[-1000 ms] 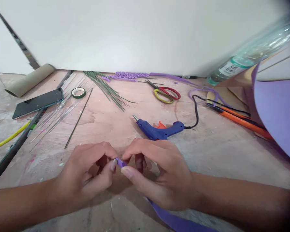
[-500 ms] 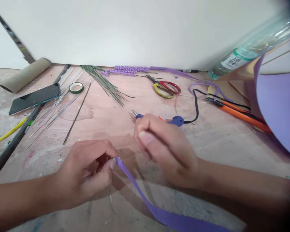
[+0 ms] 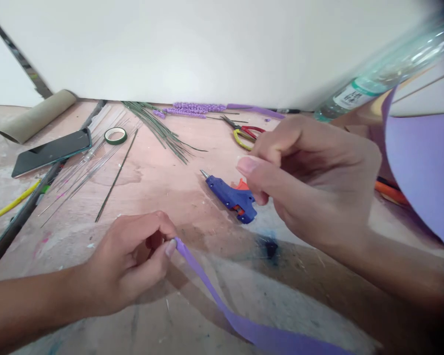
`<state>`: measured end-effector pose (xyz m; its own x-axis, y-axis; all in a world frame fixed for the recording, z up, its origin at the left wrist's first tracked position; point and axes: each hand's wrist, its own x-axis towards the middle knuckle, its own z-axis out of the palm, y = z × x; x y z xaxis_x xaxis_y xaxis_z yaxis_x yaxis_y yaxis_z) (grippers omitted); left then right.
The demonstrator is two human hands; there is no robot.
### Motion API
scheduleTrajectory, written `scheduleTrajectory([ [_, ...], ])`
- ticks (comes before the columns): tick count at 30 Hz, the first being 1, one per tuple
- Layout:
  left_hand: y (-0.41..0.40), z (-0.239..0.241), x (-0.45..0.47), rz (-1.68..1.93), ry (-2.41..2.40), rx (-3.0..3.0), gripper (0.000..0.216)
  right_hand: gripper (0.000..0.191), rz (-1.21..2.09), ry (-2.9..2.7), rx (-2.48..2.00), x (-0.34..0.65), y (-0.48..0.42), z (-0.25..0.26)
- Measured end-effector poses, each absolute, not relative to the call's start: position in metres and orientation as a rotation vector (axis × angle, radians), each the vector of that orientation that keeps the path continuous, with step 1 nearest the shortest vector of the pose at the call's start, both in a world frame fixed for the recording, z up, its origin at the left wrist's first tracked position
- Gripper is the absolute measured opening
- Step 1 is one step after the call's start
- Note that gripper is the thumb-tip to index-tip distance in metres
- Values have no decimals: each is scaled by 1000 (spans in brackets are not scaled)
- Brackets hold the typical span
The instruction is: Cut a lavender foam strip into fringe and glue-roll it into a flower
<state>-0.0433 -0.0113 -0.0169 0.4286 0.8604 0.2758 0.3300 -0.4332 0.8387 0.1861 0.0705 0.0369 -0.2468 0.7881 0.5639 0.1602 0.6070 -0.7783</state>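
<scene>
My left hand [image 3: 135, 264] is closed in a pinch on the end of a purple ribbon-like strip [image 3: 210, 291]. The strip twists and widens as it runs down to the bottom edge. To the right, my right hand [image 3: 314, 182] is raised, its thumb and fingertips pressed together; whatever they hold, if anything, cannot be made out. A blue hot glue gun [image 3: 229, 197] with an orange trigger lies on the table just left of it, tip pointing up and left. Scissors [image 3: 244, 135] with red and yellow handles lie behind that hand, partly hidden.
Green wire stems [image 3: 161, 130] and purple flower spikes [image 3: 196, 109] lie by the white back panel. At left are a green tape roll [image 3: 115, 136], a phone [image 3: 52, 153], clear sticks [image 3: 85, 170] and a cardboard tube [image 3: 37, 116]. A plastic bottle [image 3: 355, 93] leans at right, near purple sheet material [image 3: 422, 167].
My right hand has moved up and to the right, uncovering the glue gun and now covering part of the scissors. My left hand has stayed nearly still, pinching the purple strip.
</scene>
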Motion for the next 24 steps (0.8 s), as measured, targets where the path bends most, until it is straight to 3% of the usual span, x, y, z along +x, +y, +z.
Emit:
scheduleTrajectory([
  [3, -10, -17, -43, 919, 992, 1962, 13, 37, 690, -1698, -797, 185, 67, 38],
  [8, -10, -15, -42, 961, 964, 1972, 11, 4, 946, -1963, -815, 182, 57, 37],
  [15, -10, -13, -41, 977, 984, 2091, 9, 10, 777, -2390, -571, 177, 34, 16],
  [24, -10, -9, -40, 963, 1022, 2159, 12, 24, 426, -2525, -641, 179, 27, 12],
])
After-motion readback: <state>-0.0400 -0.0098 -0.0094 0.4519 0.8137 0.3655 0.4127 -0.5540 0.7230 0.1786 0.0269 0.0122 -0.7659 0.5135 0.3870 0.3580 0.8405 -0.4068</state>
